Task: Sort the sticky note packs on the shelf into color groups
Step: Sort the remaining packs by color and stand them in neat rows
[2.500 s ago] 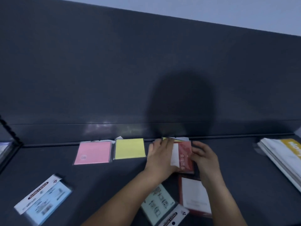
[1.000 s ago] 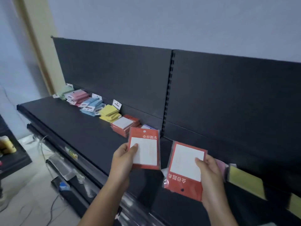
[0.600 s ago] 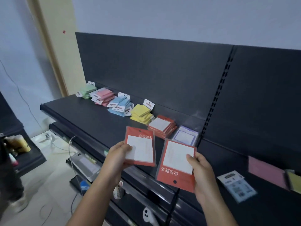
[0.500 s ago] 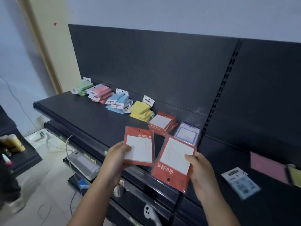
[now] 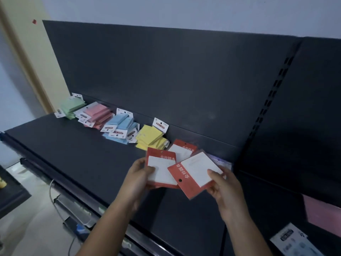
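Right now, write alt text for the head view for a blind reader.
The left hand grips one red pack and the right hand grips a second red pack, tilted and overlapping it, above a dark shelf. Along its back, left to right, lie a green pile, a pink pile, a blue pile, a yellow pile and a red pile.

From my feed I see a left hand [image 5: 137,179] and a right hand [image 5: 224,187], both bare; behind each grip, the left forearm [image 5: 108,217] and right forearm [image 5: 245,234] run uncovered to my view's bottom edge
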Tool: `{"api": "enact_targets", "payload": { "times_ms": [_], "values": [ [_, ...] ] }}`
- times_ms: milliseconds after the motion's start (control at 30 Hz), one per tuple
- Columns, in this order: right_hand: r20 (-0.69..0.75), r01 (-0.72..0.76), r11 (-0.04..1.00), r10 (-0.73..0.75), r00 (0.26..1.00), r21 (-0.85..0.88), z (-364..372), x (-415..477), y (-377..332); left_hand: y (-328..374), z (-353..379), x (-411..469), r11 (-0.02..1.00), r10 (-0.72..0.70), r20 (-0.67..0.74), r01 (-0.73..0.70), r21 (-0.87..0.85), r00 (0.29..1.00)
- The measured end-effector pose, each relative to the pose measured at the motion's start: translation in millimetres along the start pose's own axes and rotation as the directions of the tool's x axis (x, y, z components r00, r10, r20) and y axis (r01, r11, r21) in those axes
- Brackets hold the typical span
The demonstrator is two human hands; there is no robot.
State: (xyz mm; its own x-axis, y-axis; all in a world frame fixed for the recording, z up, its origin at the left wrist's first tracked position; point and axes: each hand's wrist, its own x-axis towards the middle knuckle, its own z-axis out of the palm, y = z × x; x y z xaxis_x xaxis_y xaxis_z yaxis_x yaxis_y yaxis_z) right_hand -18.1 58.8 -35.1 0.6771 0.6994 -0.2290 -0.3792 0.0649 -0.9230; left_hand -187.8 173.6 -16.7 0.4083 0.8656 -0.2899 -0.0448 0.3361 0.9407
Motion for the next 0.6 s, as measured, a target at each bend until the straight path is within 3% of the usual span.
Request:
{"api": "enact_targets", "payload": {
  "times_ms": [233,433,533,600],
  "values": [
    [-0.104,-0.042,0.995,0.051,0.993,0.089,12.7,29.4,1.3,9.4,17.0,60.5,0.999,-0.040,0.104,0.039,0.007,0.994],
    [-0.237,0.026,0.980,0.021,0.971,0.195,34.8,39.1,15.2,6.9,25.3,93.7,0.994,-0.078,0.243,0.057,0.096,0.967],
    [-0.302,0.041,0.980,0.020,0.953,0.194,51.0,44.1,24.8,7.1,27.4,103.0,0.988,0.015,0.295,-0.059,0.143,0.955],
    [-0.339,0.047,0.994,-0.010,0.941,0.101,63.9,45.9,30.7,6.3,27.4,109.4,0.962,0.103,0.328,-0.178,0.209,0.939]
  ]
}}
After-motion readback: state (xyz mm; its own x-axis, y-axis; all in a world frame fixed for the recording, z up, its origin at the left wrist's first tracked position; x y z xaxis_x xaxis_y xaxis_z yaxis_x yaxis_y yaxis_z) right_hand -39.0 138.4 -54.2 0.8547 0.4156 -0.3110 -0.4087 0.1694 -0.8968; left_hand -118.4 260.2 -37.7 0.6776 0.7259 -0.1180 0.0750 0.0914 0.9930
